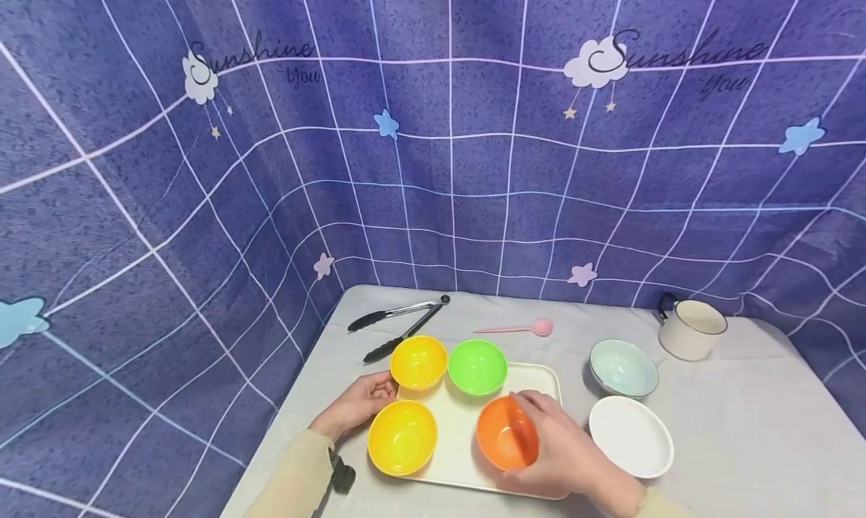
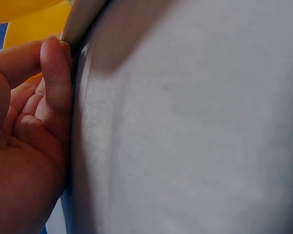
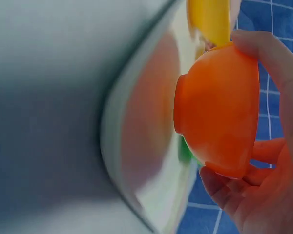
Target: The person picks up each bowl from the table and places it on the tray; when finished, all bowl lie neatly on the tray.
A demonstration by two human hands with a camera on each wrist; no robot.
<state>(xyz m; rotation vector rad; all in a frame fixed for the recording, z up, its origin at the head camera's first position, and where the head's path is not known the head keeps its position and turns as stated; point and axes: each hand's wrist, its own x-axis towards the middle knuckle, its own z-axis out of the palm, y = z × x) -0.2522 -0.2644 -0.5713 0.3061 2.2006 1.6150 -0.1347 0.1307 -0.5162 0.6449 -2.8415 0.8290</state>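
Observation:
My right hand (image 1: pixel 564 444) grips an orange bowl (image 1: pixel 499 434) by its rim, thumb on one side and fingers on the other. In the right wrist view a gap shows between the bowl's foot and the cream tray (image 3: pixel 112 141) under it. At the tray's left edge, my left hand (image 1: pixel 360 404) pinches the rim with curled fingers, as the left wrist view shows up close. One yellow bowl (image 1: pixel 419 363) and a green bowl (image 1: pixel 477 368) stand along the tray's far side. Another yellow bowl (image 1: pixel 403 437) sits at its near left corner.
Black-tipped tongs (image 1: pixel 406 334) and a pink spoon (image 1: pixel 521 328) lie behind the tray. To the right are a pale green bowl (image 1: pixel 624 368), a white dish (image 1: pixel 631 437) and a cream mug (image 1: pixel 693 330). A blue checked curtain (image 1: pixel 473 165) hangs behind the table.

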